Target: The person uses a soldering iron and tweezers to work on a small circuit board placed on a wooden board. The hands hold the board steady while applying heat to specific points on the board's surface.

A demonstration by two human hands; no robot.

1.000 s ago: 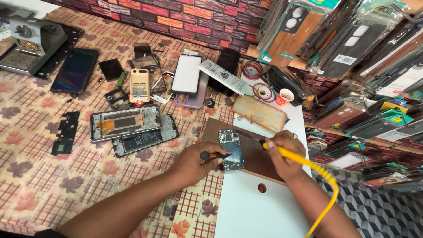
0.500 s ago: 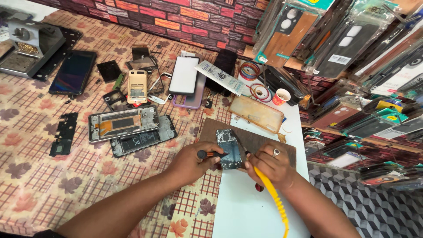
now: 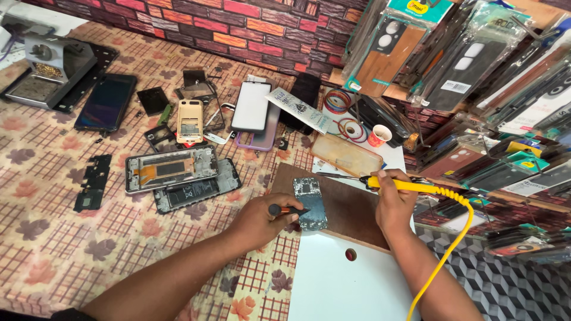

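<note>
Left hand (image 3: 262,219): closed around a small dark-handled tool (image 3: 286,210), its tip resting on the circuit board.
Right hand (image 3: 394,201): gripping a yellow soldering iron (image 3: 397,185) by the handle, the thin metal tip pointing left, lifted clear of the board.
Circuit board (image 3: 310,203): lies flat on the brown wooden work board (image 3: 351,208), between the two hands.
Cable (image 3: 443,261): yellow coil trailing from the iron down past the right forearm.
Done so far: phones already opened; an open phone frame (image 3: 171,169) and a second opened body (image 3: 197,193) lie side by side on the patterned cloth.
Left to do: judging by the raised tip, soldering on the board seems unfinished; nothing is reassembled.
Nearby: tape rolls (image 3: 338,101), a small paper cup (image 3: 379,135), and a red round bit (image 3: 351,254) on the white surface.
</note>
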